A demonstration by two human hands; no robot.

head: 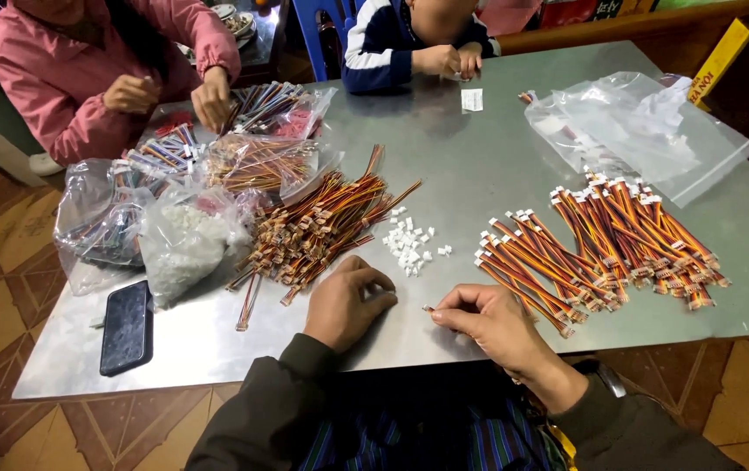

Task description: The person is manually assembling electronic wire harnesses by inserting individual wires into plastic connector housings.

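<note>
I see clear plastic bags [174, 201] of wires and white parts heaped along the surface's left edge, and a dark phone [126, 327], screen blank, by the near left corner. A small white label [472, 99] lies at the far edge, and an empty clear zip bag [645, 131] lies toward the far right corner.

Both hands, left hand [347, 301] and right hand [483, 321], rest on metal table [479, 157].

A home turned piecework shop: tiled floor [0, 288], metal surface [479, 148] heaped with wire harness bundles [601, 244], bagged connectors [187, 240], people seated round.
</note>
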